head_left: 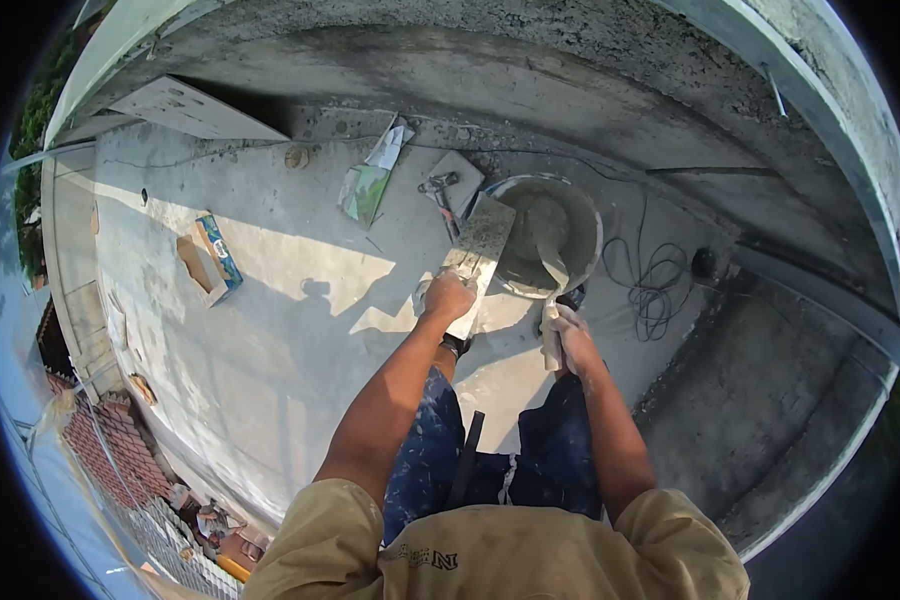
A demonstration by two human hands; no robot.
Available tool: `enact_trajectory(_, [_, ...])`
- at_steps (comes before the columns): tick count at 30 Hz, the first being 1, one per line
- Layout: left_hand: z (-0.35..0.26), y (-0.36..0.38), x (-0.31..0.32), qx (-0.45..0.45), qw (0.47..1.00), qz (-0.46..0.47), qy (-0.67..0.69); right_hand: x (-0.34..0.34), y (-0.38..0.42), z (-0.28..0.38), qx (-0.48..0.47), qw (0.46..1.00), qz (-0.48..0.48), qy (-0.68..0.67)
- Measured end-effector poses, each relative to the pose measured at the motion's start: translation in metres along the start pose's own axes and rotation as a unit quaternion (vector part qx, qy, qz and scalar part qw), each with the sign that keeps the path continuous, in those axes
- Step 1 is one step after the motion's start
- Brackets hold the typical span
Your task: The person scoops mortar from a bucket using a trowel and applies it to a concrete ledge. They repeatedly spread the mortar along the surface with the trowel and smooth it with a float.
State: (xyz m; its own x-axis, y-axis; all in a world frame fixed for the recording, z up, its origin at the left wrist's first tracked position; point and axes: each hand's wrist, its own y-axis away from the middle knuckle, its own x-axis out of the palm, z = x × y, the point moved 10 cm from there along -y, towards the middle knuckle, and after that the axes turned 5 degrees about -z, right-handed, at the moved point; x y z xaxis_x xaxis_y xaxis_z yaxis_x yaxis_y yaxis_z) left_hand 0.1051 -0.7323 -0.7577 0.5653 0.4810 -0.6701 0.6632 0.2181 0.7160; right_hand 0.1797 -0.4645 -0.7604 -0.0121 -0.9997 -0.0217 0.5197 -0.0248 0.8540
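Observation:
My left hand [451, 296] is closed round the handle of a long rectangular plastering trowel [487, 228], whose blade is smeared with grey mortar and reaches the left rim of a bucket [597, 232]. My right hand [574, 338] grips the pale handle of a pointed trowel [551, 258]. That trowel's blade is over the near side of the bucket, with some mortar on it. Grey wet mortar [540, 215] lies inside the bucket. Just left of the bucket, a hammer [442, 196] rests on the floor beside a square grey tile or board [460, 172].
An open cardboard box [210, 262] and a torn green-and-white bag [372, 185] lie on the concrete floor. To the right, a coiled cable [655, 290] is near a dark ledge [770, 390]. A board [195, 108] leans by the curved wall [530, 80].

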Motion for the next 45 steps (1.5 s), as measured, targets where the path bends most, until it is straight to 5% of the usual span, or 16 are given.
enact_trajectory(2, [-0.011, 0.0, -0.003, 0.004, 0.999, 0.033, -0.01, -0.011, 0.046, 0.044, -0.154, 0.938, -0.027, 0.309])
enact_trajectory(6, [-0.032, 0.011, -0.018, 0.035, 0.999, 0.029, -0.029, -0.012, 0.045, 0.056, -0.178, 0.811, -0.033, 0.556])
enact_trajectory(10, [-0.039, 0.027, -0.029, 0.019, 0.999, 0.033, -0.033, -0.055, -0.022, 0.025, -0.045, 0.84, -0.062, 0.536])
enact_trajectory(13, [-0.027, 0.019, -0.03, 0.022, 0.999, 0.016, -0.04, -0.046, 0.014, 0.047, -0.14, 0.858, -0.069, 0.489])
enact_trajectory(17, [-0.037, 0.018, -0.03, 0.068, 0.993, 0.046, -0.084, -0.02, 0.064, 0.066, -0.091, 0.8, 0.025, 0.593])
enact_trajectory(21, [-0.042, 0.028, -0.04, 0.057, 0.99, 0.091, -0.089, -0.043, 0.01, 0.048, -0.072, 0.799, 0.007, 0.597])
enact_trajectory(25, [-0.032, 0.026, -0.045, 0.03, 0.99, 0.104, -0.096, -0.047, 0.009, 0.071, -0.121, 0.861, -0.062, 0.49])
enact_trajectory(28, [-0.04, 0.027, -0.039, 0.036, 0.991, 0.101, -0.083, -0.014, 0.043, 0.061, -0.091, 0.864, 0.032, 0.494])
enact_trajectory(33, [-0.05, 0.047, -0.034, 0.018, 0.991, 0.117, -0.057, -0.018, -0.014, 0.01, -0.034, 0.893, -0.028, 0.447])
enact_trajectory(35, [-0.036, 0.059, -0.035, 0.021, 0.998, 0.064, 0.0, -0.033, -0.04, 0.007, 0.015, 0.916, -0.085, 0.391])
enact_trajectory(38, [0.019, 0.06, -0.017, -0.003, 0.992, 0.016, 0.125, -0.049, -0.048, 0.031, -0.056, 0.914, -0.096, 0.391])
enact_trajectory(39, [0.048, 0.055, 0.0, -0.032, 0.982, 0.017, 0.187, -0.055, -0.059, 0.002, 0.046, 0.958, -0.016, 0.281])
enact_trajectory(42, [0.065, 0.056, 0.025, -0.199, 0.868, 0.09, 0.445, -0.066, -0.052, -0.012, 0.107, 0.994, 0.011, 0.016])
enact_trajectory(43, [0.073, 0.047, 0.042, -0.23, 0.832, 0.113, 0.492, -0.074, -0.045, -0.021, 0.212, 0.977, -0.026, -0.019])
enact_trajectory(45, [0.081, 0.036, 0.061, -0.261, 0.789, 0.147, 0.537, -0.116, -0.047, -0.057, 0.196, 0.981, 0.004, 0.003])
